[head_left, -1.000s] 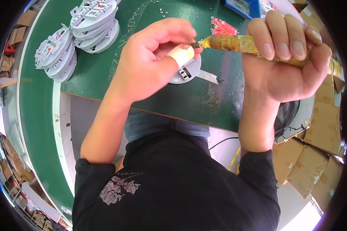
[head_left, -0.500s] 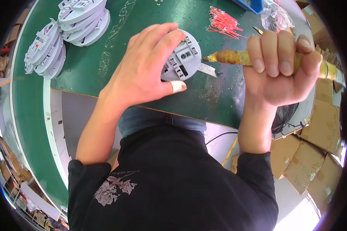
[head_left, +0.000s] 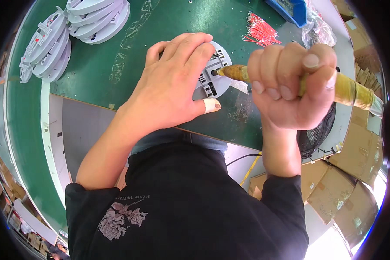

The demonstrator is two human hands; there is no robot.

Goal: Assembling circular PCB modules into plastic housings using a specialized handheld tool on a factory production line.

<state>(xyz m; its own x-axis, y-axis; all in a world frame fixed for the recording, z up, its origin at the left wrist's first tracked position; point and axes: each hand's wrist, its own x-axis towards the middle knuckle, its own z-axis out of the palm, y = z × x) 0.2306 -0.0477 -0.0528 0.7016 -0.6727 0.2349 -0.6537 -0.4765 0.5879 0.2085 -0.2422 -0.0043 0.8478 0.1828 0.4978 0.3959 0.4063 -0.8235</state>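
Observation:
My left hand (head_left: 171,89) is closed over the left side of a round light-grey plastic base (head_left: 221,86) with slots and small fittings, holding it on the green table. The fingers curl over its far edge; the thumb, wrapped in white tape, lies at its near edge. My right hand (head_left: 292,89) is wrapped in a fist round a screwdriver-like tool (head_left: 351,91) covered in yellow tape. The tool lies nearly level, and its tip meets the base at a dark round hole near the middle. My left palm hides part of the base.
Stacked grey round bases (head_left: 97,24) and a second leaning stack (head_left: 47,47) stand at the far left. Red-and-white wire pieces (head_left: 261,31), a blue bin (head_left: 292,12) and a clear plastic bag (head_left: 320,30) lie far right. Cardboard boxes (head_left: 355,143) stand right of the table.
My right hand has moved left with the tool, whose tip has gone from beside the base to its middle. My left hand keeps hold of the base.

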